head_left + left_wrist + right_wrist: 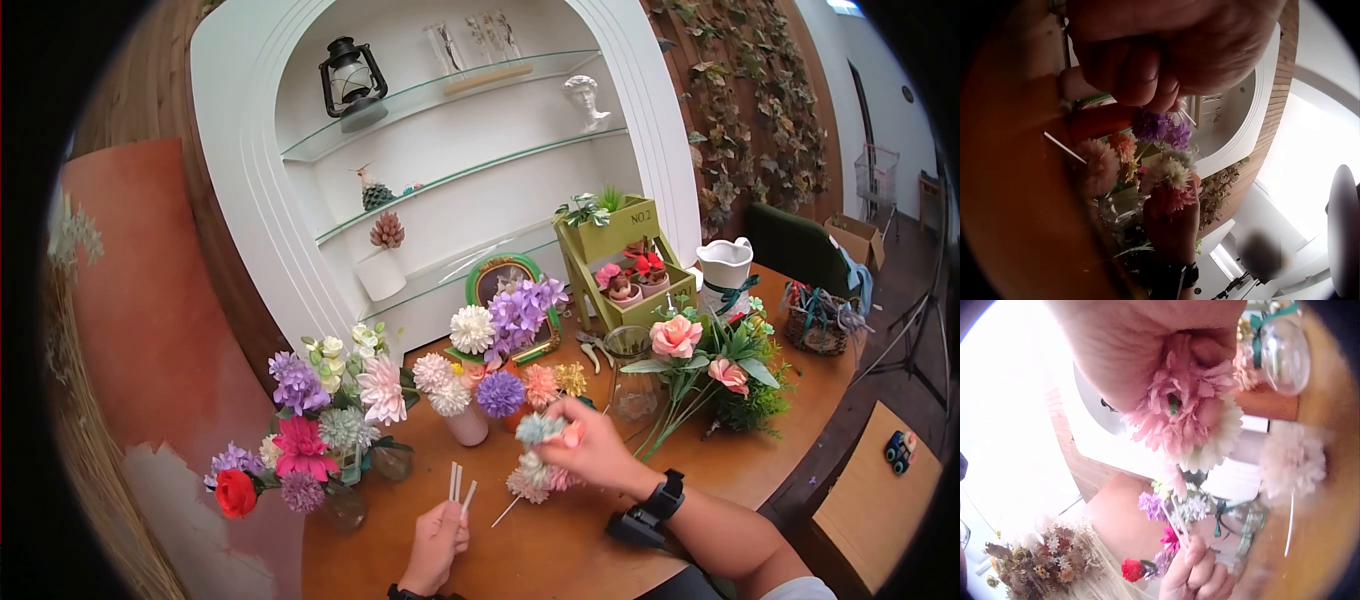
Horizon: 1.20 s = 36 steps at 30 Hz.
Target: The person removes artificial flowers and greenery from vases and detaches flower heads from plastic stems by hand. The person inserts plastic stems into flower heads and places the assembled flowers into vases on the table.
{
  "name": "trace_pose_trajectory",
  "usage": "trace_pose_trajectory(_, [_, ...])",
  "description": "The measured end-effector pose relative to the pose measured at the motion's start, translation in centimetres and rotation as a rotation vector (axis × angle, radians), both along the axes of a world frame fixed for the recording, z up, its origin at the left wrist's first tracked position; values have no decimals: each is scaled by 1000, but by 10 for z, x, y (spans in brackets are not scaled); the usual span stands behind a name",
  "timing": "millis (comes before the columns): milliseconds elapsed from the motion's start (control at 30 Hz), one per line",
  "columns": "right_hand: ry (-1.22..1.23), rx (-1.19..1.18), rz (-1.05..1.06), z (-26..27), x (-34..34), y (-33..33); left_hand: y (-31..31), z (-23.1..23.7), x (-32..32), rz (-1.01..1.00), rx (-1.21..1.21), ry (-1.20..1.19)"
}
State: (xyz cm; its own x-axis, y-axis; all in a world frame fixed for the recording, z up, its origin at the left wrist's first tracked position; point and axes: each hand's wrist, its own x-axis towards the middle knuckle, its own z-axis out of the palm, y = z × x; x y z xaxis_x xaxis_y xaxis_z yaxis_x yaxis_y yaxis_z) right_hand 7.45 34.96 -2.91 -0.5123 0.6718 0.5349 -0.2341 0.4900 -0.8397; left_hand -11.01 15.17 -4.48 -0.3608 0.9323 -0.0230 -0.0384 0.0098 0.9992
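Above the brown surface (560, 555), our right hand (598, 450) pinches flower heads between its fingers: a fluffy pink flower (1169, 428) with a green middle, and a white flower (1219, 440) peeking out beside it. Our left hand (437, 540) has its fingers curled round thin white sticks (468, 497). Nearby lies a pale pink flower (1291, 462) on a white stem (1289, 531)

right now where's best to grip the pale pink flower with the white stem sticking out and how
Probably by its bare white stem, pinched from the near left: it juts that way, clear of the bushy flower head, while the right hand is close on the other side.
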Motion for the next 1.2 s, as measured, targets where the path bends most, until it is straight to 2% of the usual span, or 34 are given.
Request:
trace_pose_trajectory(33, [-52, -15, -54, 14, 8, 0, 1, 3, 0, 26, 43, -6])
trace_pose_trajectory(67, [-239, -8, -98, 30, 20, -1, 1, 4, 0, 53, 87, -11])
trace_pose_trajectory(133, [-362, 517, -298, 30, 28, 10, 2, 3, -3, 65, 80, 5])
trace_pose_trajectory(167, [-363, 518, -297, 32, 32, 10, 3, 2, -5, 79, 55, 31])
trace_pose_trajectory(233, [-576, 682, -413, 38, 41, 5, 4, 0, -8, 96, 31, 58])
trace_pose_trajectory(267, [-574, 685, -409, 38, 45, 4, 4, -2, -8, 99, 16, 94])
trace_pose_trajectory(333, [-718, 822, -610, 35, 50, 4, 4, -3, -8, 107, 1, 130])
trace_pose_trajectory(467, [-878, 890, -793, 20, 58, 13, 6, -2, -3, 55, -42, 176])
trace_pose_trajectory(533, [-922, 866, -725, 30, 62, 5, 7, -3, -2, 39, -59, 226])
trace_pose_trajectory(600, [-788, 908, -649, 35, 56, 0, 6, -1, -3, -11, -118, 259])
trace_pose_trajectory(633, [-687, 1002, -612, 38, 52, -3, 6, 0, -3, -11, -118, 263])
trace_pose_trajectory(667, [-684, 1001, -613, 38, 45, -6, 7, 1, -3, -24, -120, 230])
trace_pose_trajectory(733, [-573, 1072, -336, 30, 31, -14, 8, 2, -3, -38, -122, 199])
trace_pose_trajectory(833, [-513, 1069, -257, -5, 12, -26, 8, 2, -4, -54, -141, 202])
trace_pose_trajectory(867, [-514, 1065, -261, -11, 10, -26, 8, 1, -6, -51, -135, 157])
trace_pose_trajectory(933, [-657, 936, -99, -17, 8, -26, 8, -3, -8, -48, -127, 112])
trace_pose_trajectory(1000, [-659, 925, -66, -13, 10, -24, 9, -8, -11, 3, -82, 254])
trace_pose_trajectory(1067, [-834, 797, 38, -3, 12, -26, 11, -13, -11, 9, -65, 283])
trace_pose_trajectory(1133, [-820, 780, 77, 2, 12, -27, 13, -16, -10, 13, -49, 312])
trace_pose_trajectory(1200, [-806, 763, 116, 2, 11, -28, 14, -18, -7, 8, -21, 451])
